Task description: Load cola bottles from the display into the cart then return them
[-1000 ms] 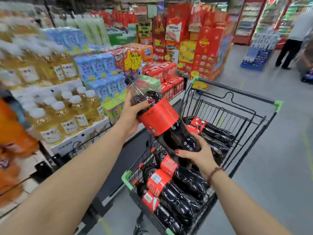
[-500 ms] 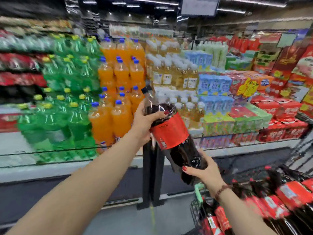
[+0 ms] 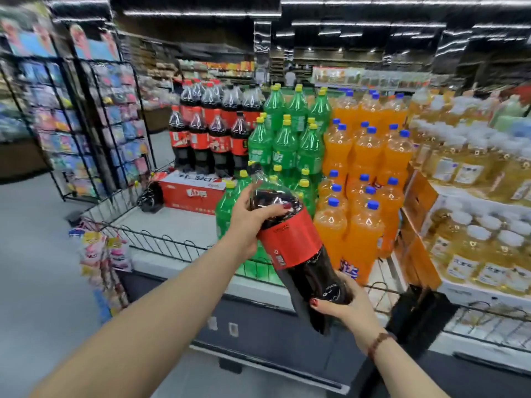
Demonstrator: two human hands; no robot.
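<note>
Both arms reach forward: left hand (image 3: 247, 222) grips the cola bottle (image 3: 293, 245) high, right hand (image 3: 346, 308) cups its base.

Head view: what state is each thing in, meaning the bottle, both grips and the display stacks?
Cola bottle, tilted with its top up and to the left, held clear of the display.
Left grip, wrapped round the bottle's shoulder.
Right grip, cupping the bottle's base.
Cola stack, upright on the display.
Green bottles, upright, stacked.
Orange bottles, upright, stacked.
</note>
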